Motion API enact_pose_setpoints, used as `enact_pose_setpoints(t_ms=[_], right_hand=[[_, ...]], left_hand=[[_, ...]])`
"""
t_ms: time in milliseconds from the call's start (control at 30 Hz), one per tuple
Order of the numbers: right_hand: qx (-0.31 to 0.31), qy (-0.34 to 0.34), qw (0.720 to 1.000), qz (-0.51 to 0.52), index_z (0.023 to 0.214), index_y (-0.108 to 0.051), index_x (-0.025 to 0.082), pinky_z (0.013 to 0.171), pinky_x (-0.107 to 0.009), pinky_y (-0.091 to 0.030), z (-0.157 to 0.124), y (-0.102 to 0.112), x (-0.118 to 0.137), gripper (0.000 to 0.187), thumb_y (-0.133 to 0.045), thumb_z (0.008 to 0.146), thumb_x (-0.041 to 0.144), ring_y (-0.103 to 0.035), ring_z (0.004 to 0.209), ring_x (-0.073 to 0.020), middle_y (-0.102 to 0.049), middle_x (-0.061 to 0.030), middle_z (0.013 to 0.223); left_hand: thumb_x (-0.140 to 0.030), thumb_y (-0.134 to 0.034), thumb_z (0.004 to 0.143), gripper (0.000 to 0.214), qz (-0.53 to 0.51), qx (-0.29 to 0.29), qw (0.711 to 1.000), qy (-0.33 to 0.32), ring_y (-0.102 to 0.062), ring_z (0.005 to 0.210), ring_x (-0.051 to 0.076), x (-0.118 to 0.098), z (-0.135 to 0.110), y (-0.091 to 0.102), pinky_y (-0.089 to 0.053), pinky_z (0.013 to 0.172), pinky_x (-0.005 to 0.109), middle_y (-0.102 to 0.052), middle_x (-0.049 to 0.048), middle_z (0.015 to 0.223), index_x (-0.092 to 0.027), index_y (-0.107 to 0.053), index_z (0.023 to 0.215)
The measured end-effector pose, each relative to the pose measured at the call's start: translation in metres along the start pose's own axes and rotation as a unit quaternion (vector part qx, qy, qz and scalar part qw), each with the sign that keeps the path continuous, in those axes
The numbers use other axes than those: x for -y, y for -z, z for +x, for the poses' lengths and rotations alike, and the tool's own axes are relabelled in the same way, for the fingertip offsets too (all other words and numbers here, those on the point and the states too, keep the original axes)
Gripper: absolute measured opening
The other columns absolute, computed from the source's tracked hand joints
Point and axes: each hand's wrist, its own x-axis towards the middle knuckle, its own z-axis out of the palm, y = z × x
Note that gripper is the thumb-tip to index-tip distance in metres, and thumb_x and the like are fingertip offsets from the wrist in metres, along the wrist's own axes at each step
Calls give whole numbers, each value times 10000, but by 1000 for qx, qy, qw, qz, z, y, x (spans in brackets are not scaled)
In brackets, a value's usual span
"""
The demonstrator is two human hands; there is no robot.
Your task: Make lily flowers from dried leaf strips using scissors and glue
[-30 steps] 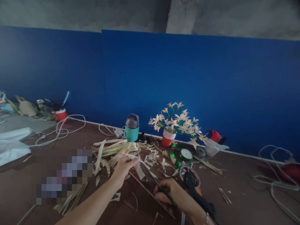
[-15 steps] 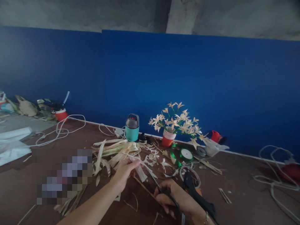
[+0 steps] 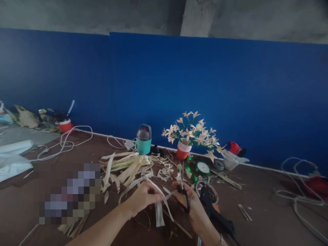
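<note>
Left hand (image 3: 140, 200) pinching pale strip (image 3: 160, 217), right hand (image 3: 194, 205) gripping scissors (image 3: 181, 186)

Left hand (image 3: 150, 196) has come right and nearer to the worker since a second ago. Right hand (image 3: 192, 205) has gone the other way, farther over the table. Gap between the fingers narrower now; earlier they were well staggered.

Scissors (image 3: 187, 200), in the right hand: blades had been aimed across at the left hand; now directed away from the worker, toward the cups (image 3: 183, 151).

Narrow strip (image 3: 166, 202) at the left hand: earlier reached out beyond the fingertips, now bends down toward the worker. Broad strip (image 3: 159, 217): previously beside the left fingers, now hangs below them.

Stick (image 3: 183, 229): near end, formerly behind the right hand, now uncovered.
</note>
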Motion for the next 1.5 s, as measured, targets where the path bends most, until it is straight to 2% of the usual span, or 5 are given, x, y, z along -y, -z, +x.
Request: enact_pose_setpoints(t_ms=[400,533,733,1000,1500], right_hand=[[-8,59,994,-94,842,-608,165,471,-188,-326,5,4,-5,424,-821,512,323,-443,508,-85,-506,59,570],[-72,109,983,-131,889,-605,167,519,-218,-395,11,9,-6,454,-798,538,381,-522,578,-130,-577,19,651],[-42,170,962,-209,887,-602,162,698,-300,-472,13,8,-7,437,-769,573,416,-606,782,-224,-650,-61,784],[143,-49,951,-270,816,-608,126,392,-178,-343,-7,-5,-7,398,-716,619,454,-439,408,-69,-550,40,512],[168,-64,951,-250,779,-585,133,324,-147,-341,-9,-6,-17,380,-708,623,457,-490,389,-81,-525,52,481]], left_hand=[[-291,-679,679,168,24,11,1000,7,-448,475,97,1,-2,-2,-334,488,213,-594,0,500,-146,-729,611],[-358,-669,677,223,-30,-66,996,54,-460,452,96,4,1,0,-334,442,203,-612,5,537,-143,-693,624],[-399,-690,643,274,-63,-232,970,42,-465,447,102,6,8,8,-347,449,211,-537,-19,477,-141,-621,578],[-430,-657,668,368,18,-404,913,-49,-420,431,100,1,9,19,-301,428,208,-448,-38,403,-153,-542,454],[-457,-623,699,370,93,-367,925,-37,-435,440,119,8,5,12,-309,441,226,-473,-35,408,-159,-596,482]])
